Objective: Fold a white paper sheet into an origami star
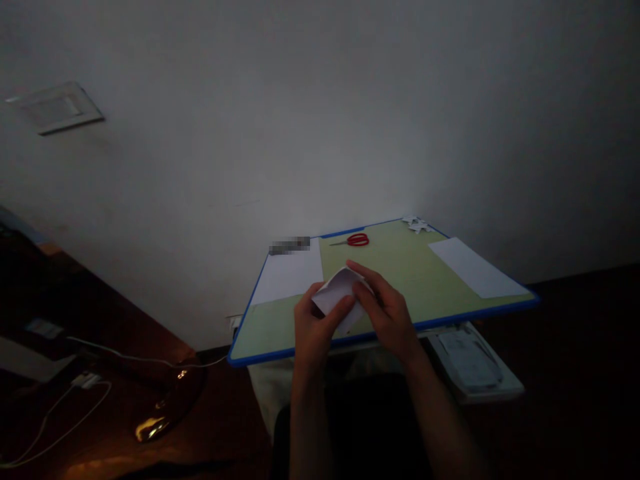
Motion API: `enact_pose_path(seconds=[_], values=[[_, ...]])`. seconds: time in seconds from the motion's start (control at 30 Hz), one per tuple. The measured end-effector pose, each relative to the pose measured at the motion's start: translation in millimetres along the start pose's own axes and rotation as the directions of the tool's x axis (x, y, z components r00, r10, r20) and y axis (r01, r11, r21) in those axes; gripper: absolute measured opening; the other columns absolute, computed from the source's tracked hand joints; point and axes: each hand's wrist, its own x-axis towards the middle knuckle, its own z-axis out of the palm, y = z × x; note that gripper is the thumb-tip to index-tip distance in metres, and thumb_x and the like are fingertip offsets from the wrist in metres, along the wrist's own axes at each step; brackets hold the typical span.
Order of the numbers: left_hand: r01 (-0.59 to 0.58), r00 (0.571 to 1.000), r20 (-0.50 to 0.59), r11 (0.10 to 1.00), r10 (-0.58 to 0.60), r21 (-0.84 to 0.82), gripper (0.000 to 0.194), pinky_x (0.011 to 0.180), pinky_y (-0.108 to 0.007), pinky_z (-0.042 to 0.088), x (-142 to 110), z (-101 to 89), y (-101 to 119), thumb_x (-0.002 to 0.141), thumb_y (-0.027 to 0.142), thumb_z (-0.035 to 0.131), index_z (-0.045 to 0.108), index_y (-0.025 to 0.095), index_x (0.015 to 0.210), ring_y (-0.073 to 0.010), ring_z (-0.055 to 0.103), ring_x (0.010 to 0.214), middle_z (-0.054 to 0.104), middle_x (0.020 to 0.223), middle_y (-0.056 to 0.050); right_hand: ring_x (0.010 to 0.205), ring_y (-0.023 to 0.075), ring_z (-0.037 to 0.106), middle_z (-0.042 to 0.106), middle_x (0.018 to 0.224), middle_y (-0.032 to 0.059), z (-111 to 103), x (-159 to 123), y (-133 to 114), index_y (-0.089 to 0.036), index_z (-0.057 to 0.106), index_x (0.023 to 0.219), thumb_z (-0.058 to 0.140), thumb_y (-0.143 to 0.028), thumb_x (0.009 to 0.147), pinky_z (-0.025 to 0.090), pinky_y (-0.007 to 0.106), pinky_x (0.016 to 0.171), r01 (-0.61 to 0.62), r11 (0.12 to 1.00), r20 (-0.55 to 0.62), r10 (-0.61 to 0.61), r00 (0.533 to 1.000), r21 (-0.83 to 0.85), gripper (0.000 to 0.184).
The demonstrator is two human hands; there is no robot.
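Note:
A small piece of white paper (336, 293), bent or folded, is held up between both hands over the near edge of the table. My left hand (313, 323) grips its left side, with the thumb lying across the front. My right hand (387, 310) is closed on the right side, its fingers at the top edge and front face. Scissors (356, 241) with red handles lie beyond the hands on the green tabletop (395, 257), blades pointing left. The fold lines of the paper are too dim to make out.
A white sheet (287, 273) lies at the table's left and another white sheet (475, 267) at its right. Several small white paper pieces (417, 225) sit at the far right corner. A blurred-out item (290, 245) rests at the far left. Below is a shelf (470, 367).

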Motion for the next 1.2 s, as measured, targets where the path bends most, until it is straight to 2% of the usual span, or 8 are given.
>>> enact_pose_path(seconds=[0.07,0.17,0.3,0.4,0.57,0.73,0.93,1.2], values=[[0.017,1.0,-0.019,1.0,-0.017,-0.025,0.035,0.056,-0.02,0.05,1,0.9,-2,0.074,0.041,0.094,0.073,0.015,0.085,-0.0108,0.059,0.06,0.066,0.07,0.002,0.094,0.0226,0.074,0.079,0.097,0.0033,0,0,1,-0.028,0.066,0.144,0.055,-0.041,0.106,0.061,0.034,0.083,-0.003,1.0,0.027,0.003,1.0,-0.013,0.042],[-0.004,1.0,-0.022,0.999,0.004,-0.041,0.031,0.055,-0.019,0.053,3,1.0,-1,0.078,0.038,0.091,0.072,0.014,0.085,-0.0107,0.061,0.06,0.067,0.07,0.002,0.08,0.0195,0.069,0.074,0.089,0.0011,-2,2,6,-0.026,0.065,0.145,0.054,-0.039,0.107,0.06,0.033,0.079,0.021,0.999,0.081,-0.017,0.997,-0.05,0.041],[-0.017,1.0,0.015,1.0,0.017,-0.023,0.034,0.046,-0.023,0.058,2,0.4,3,0.082,0.042,0.087,0.072,0.015,0.095,-0.0145,0.066,0.06,0.07,0.077,-0.001,0.088,0.02,0.069,0.074,0.099,0.004,-7,5,10,-0.025,0.069,0.136,0.06,-0.034,0.103,0.058,0.033,0.078,0.13,0.983,0.065,-0.122,0.99,-0.132,0.036],[-0.027,1.0,0.005,1.0,0.027,-0.007,0.035,0.041,-0.021,0.054,1,1.2,2,0.083,0.043,0.086,0.07,0.015,0.098,-0.0122,0.062,0.053,0.067,0.073,0.001,0.098,0.0209,0.068,0.071,0.11,0.0058,-7,5,9,-0.029,0.064,0.143,0.062,-0.032,0.102,0.059,0.033,0.078,0.192,0.97,0.045,-0.187,0.981,-0.148,0.041],[-0.049,0.996,-0.082,0.997,0.045,-0.053,0.076,0.037,-0.019,0.051,-3,6.1,1,0.08,0.038,0.089,0.051,0.025,0.144,-0.0119,0.061,0.047,0.07,0.075,0.004,0.106,0.0209,0.066,0.066,0.12,0.0067,-3,3,5,-0.033,0.065,0.14,0.061,-0.031,0.103,0.06,0.033,0.082,0.165,0.983,0.02,-0.164,0.986,-0.075,0.037],[-0.081,0.993,-0.089,0.995,0.075,-0.065,0.045,0.037,-0.019,0.052,-3,7.4,-1,0.083,0.041,0.087,0.066,0.02,0.117,-0.0114,0.063,0.05,0.069,0.078,0.002,0.105,0.0205,0.066,0.067,0.119,0.0062,-3,3,3,-0.032,0.063,0.144,0.065,-0.029,0.102,0.059,0.033,0.082,0.184,0.982,0.072,-0.18,0.981,-0.046,0.042],[-0.105,0.992,-0.085,0.99,0.097,-0.095,0.047,0.038,-0.02,0.053,-2,5.9,-3,0.084,0.04,0.087,0.066,0.022,0.122,-0.0114,0.065,0.051,0.072,0.085,0.0,0.103,0.0203,0.066,0.068,0.117,0.0053,-6,2,0,-0.031,0.057,0.151,0.069,-0.026,0.099,0.058,0.034,0.086,0.192,0.981,0.136,-0.186,0.973,-0.036,0.053],[-0.115,0.992,-0.064,0.988,0.109,-0.103,0.032,0.036,-0.018,0.049,-2,6.6,-1,0.084,0.036,0.087,0.071,0.02,0.106,-0.0105,0.061,0.047,0.069,0.071,0.004,0.104,0.0195,0.065,0.064,0.123,0.0048,-8,-1,1,-0.038,0.055,0.153,0.065,-0.021,0.102,0.058,0.035,0.09,0.186,0.983,0.163,-0.182,0.97,-0.009,0.055]])
